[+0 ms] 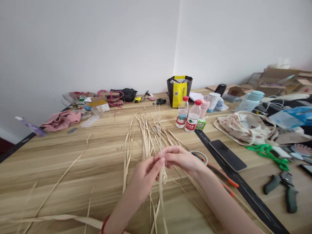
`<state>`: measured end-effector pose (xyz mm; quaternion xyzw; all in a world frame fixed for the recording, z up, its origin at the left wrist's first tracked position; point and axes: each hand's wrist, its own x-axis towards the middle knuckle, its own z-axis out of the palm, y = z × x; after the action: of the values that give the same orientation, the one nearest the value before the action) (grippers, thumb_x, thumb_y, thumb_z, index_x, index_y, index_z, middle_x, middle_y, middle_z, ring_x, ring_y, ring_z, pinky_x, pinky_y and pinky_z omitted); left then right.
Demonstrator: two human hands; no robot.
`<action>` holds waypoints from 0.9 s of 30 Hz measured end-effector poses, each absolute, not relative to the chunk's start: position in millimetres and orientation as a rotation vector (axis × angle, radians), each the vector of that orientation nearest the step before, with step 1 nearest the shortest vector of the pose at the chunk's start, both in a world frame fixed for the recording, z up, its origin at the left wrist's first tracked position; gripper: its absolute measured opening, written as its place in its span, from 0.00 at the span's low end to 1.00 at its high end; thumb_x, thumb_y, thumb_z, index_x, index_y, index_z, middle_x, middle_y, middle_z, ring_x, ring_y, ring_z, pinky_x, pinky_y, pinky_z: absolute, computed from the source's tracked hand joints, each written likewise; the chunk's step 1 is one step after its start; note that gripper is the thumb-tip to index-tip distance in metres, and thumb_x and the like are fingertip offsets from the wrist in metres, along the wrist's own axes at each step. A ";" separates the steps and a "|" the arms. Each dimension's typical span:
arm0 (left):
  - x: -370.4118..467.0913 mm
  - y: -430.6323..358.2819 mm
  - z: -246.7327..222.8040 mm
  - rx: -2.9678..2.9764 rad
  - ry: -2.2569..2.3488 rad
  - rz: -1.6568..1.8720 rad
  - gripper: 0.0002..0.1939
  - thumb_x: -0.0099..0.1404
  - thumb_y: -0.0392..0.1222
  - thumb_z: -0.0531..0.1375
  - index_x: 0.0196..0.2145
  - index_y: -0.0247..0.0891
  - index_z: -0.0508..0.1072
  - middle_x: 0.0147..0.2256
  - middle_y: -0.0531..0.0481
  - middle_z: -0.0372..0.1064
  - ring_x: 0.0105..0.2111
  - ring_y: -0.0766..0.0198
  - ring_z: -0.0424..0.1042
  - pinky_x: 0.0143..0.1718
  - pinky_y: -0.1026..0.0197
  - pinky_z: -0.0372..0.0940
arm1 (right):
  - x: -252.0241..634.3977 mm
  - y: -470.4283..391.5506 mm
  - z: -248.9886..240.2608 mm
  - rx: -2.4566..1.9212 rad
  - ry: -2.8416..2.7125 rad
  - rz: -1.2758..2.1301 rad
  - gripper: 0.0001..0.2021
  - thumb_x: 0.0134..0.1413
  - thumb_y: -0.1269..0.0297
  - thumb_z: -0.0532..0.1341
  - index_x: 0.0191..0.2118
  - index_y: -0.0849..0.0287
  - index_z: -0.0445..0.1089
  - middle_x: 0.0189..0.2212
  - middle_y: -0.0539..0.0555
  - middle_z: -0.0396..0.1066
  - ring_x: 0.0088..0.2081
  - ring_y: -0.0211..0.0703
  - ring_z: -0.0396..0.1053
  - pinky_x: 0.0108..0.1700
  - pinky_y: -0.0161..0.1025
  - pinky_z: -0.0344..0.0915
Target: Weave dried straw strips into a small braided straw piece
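Observation:
My left hand (148, 170) and my right hand (176, 157) meet at the middle of the wooden table, fingers pinched together on pale dry straw strips. A small woven straw piece (164, 176) shows just below my fingers. Long loose strips (145, 136) fan out on the table beyond my hands, and others hang down toward the front edge between my forearms. Part of the woven piece is hidden by my fingers. A red band circles my left wrist.
Two water bottles (182, 113) stand before a black and yellow bag (179, 92). To the right lie orange-handled scissors (223, 175), a phone (227, 155), a black strip (243, 187) and pliers (284, 185). A pink cloth (62, 121) rests at the left.

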<state>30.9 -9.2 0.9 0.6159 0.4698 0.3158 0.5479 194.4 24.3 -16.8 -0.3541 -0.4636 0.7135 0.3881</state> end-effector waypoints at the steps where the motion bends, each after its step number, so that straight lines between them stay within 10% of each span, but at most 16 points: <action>1: 29.9 -3.8 -2.5 1.343 1.036 0.735 0.18 0.63 0.55 0.56 0.31 0.35 0.69 0.22 0.53 0.65 0.24 0.65 0.67 0.27 0.62 0.62 | 194.3 23.6 -15.4 -0.920 -1.207 1.745 0.11 0.43 0.60 0.69 0.29 0.64 0.76 0.22 0.49 0.69 0.24 0.31 0.61 0.27 0.31 0.57; 27: 60.5 -10.8 -26.4 1.095 0.899 0.773 0.18 0.58 0.54 0.60 0.25 0.34 0.70 0.18 0.51 0.70 0.17 0.67 0.67 0.23 0.65 0.59 | 172.9 21.7 -24.3 -0.947 -0.880 1.512 0.16 0.46 0.52 0.65 0.31 0.61 0.67 0.16 0.41 0.53 0.13 0.25 0.42 0.13 0.29 0.36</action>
<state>60.5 -10.8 -26.4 0.4899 0.4024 0.3459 0.6917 172.9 21.7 -24.3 -0.3992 -0.3711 0.6373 0.5448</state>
